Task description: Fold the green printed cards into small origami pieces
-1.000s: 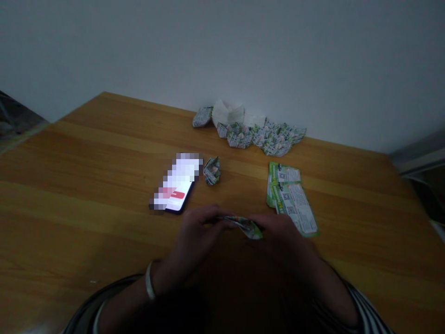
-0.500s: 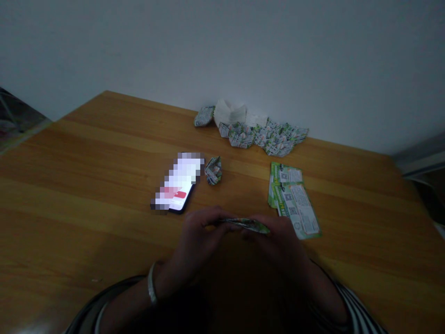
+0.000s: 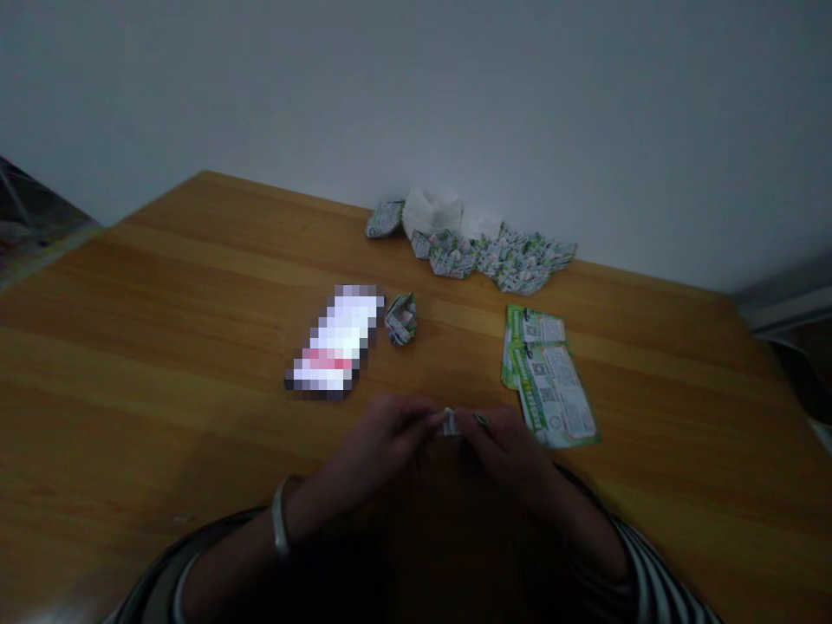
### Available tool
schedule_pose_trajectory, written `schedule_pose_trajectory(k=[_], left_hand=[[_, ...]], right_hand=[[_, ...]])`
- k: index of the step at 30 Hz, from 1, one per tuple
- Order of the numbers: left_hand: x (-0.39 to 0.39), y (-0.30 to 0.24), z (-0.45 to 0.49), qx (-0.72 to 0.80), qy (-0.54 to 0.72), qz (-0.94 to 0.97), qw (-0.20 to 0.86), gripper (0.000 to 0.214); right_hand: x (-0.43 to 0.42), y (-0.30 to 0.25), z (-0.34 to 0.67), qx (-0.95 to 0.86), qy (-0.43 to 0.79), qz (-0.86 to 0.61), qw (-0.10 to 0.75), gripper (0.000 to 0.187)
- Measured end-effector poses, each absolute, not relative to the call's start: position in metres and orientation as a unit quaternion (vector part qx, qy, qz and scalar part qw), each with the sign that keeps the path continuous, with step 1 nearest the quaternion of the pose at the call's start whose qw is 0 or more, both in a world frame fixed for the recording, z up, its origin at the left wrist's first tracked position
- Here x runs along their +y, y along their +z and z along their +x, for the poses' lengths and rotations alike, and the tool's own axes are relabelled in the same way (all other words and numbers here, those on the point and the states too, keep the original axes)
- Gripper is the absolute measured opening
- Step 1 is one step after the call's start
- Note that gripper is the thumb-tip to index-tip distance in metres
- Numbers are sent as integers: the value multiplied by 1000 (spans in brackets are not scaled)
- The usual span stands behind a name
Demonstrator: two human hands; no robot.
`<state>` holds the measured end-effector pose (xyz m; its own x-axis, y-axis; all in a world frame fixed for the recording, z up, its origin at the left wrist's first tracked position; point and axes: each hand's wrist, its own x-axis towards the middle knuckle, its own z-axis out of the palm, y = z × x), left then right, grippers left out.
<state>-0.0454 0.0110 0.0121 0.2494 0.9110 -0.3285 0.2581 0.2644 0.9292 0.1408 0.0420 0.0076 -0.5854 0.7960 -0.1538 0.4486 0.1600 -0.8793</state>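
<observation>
Over the table (image 3: pixel 195 347), in front of me: small folded paper (image 3: pixel 450 422), pinched from both sides.
My left hand (image 3: pixel 393 438) and right hand (image 3: pixel 507 439) are gripping it narrowly by fingertips; it is bridging them crosswise, its covered ends leaving pointing and long axis unclear.

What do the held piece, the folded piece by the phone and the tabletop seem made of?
Held piece: perhaps paper; only a pale sliver shows, finish unclear. Folded piece: paper, probably matte; printing and creases show. Tabletop: wood or woodgrain laminate, grain visible; a bright corner patch suggests gloss.
</observation>
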Motion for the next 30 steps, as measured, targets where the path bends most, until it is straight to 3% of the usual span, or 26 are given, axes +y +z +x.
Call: schedule_pose_trajectory(k=[4, 11, 17, 20, 23, 27, 30], left_hand=[[12, 15, -43, 517, 281, 468, 660, 37], [11, 7, -47, 536, 328, 531, 568, 26], [10, -2, -50, 490, 328, 552, 590, 27], [9, 1, -50, 535, 298, 610, 503, 29], [7, 5, -48, 562, 250, 687, 387, 34], [8, 1, -45, 586, 227, 703, 334, 39], [11, -3, -47, 612, 261, 675, 320, 27]], right_hand=[[42, 4, 141, -710, 539, -419, 170, 55], [46, 7, 144, -724, 402, -485, 280, 33], [54, -3, 148, -668, 478, -487, 294, 30], [58, -5, 150, -671, 452, -494, 320, 16], [58, 1, 151, -734, 381, -458, 327, 19], [59, 11, 154, -800, 335, -426, 257, 12], [59, 15, 154, -819, 343, -405, 217, 16]])
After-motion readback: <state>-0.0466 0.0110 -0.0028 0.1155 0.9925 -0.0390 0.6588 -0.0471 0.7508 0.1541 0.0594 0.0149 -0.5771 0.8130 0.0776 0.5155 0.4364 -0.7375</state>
